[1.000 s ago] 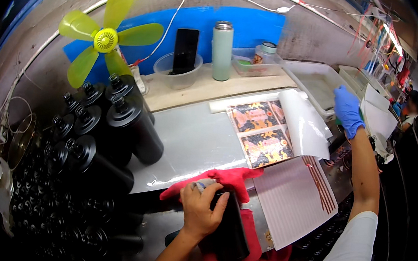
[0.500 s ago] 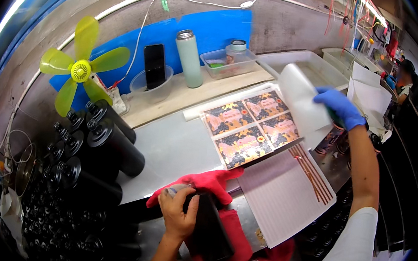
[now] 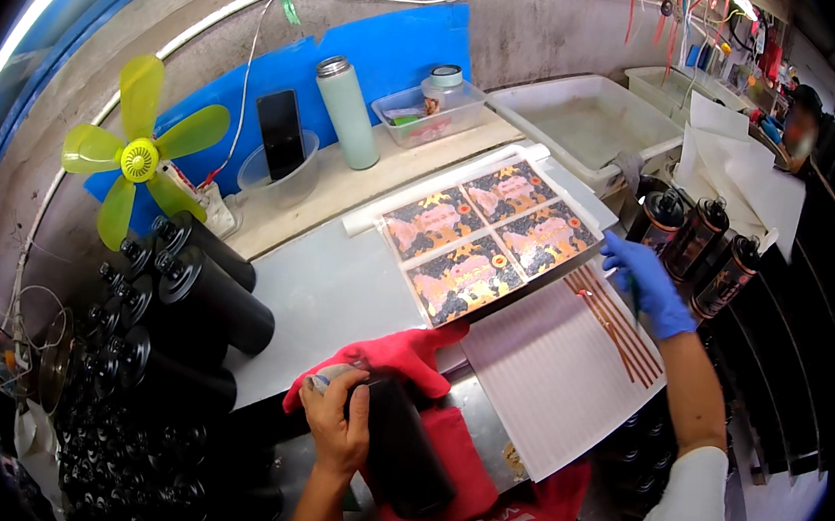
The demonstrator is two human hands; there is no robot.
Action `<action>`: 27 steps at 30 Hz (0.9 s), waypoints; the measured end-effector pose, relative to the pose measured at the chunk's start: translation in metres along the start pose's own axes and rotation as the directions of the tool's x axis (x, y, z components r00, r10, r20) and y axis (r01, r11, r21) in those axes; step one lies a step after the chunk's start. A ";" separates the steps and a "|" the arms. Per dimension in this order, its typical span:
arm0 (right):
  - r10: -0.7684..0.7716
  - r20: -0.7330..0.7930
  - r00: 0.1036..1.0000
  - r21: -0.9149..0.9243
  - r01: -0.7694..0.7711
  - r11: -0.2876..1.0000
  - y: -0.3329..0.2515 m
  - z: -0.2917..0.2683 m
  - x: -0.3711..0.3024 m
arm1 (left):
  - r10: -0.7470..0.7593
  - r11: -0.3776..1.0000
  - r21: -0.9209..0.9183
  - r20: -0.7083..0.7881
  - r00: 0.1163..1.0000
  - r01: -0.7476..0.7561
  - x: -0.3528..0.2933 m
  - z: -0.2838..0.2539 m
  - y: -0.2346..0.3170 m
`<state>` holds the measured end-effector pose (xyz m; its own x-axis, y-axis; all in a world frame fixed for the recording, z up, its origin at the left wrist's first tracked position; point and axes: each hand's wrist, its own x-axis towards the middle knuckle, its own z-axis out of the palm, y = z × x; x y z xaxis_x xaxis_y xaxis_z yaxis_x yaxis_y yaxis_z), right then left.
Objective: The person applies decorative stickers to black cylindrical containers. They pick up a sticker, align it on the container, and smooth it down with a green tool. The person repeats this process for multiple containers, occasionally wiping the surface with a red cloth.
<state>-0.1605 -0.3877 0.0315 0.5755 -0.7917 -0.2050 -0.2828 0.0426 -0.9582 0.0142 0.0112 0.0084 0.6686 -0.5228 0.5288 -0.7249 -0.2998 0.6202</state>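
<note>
My left hand (image 3: pixel 336 424), bare, is wrapped around the top end of a black bottle (image 3: pixel 406 450), which lies tilted over a red cloth (image 3: pixel 463 466). More red cloth (image 3: pixel 408 355) is bunched beside its top. My right hand (image 3: pixel 648 288), in a blue glove, has its fingers drawn together at the right edge of a printed sheet (image 3: pixel 485 237). A slim dark green thing shows under its palm, mostly hidden. The sheet carries four pink, black and gold panels and lies on a stack on the metal table (image 3: pixel 303 300).
Many black bottles (image 3: pixel 218 297) crowd the left side beside a yellow fan (image 3: pixel 139 160). Brown strips (image 3: pixel 621 335) lie on a pale ribbed pad (image 3: pixel 525 391). Several printed bottles (image 3: pixel 696 242) stand at right. A flask (image 3: pixel 348 113), phone (image 3: pixel 280 132) and tubs line the back shelf.
The translucent sheet lifted by my right hand is no longer raised in view. That hand has come down and left to the printed sheet's edge. My left hand still holds the bottle.
</note>
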 end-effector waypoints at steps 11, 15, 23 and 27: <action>-0.149 -0.302 0.942 0.157 0.203 0.967 0.105 0.013 0.109 | -0.421 0.598 -0.697 0.145 0.895 0.394 -0.074 -0.002 0.020; 0.134 -0.284 0.949 0.284 -0.051 0.958 0.078 0.005 0.078 | -0.462 0.479 -0.710 0.297 0.836 0.517 -0.089 0.006 0.024; -0.552 -0.370 0.747 -0.502 0.339 0.796 0.034 0.024 0.048 | -0.456 0.181 -0.793 0.457 0.764 0.582 -0.081 -0.004 0.024; -0.714 -0.362 0.599 -0.565 0.469 0.679 -0.006 0.044 0.035 | -0.316 -0.052 -0.759 0.629 0.710 0.649 -0.081 -0.015 -0.008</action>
<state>-0.1051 -0.3884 0.0210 0.2693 -0.7252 0.6337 -0.3556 -0.6864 -0.6344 -0.0317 0.0676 -0.0305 0.5994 -0.7788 -0.1850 0.5978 0.2819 0.7504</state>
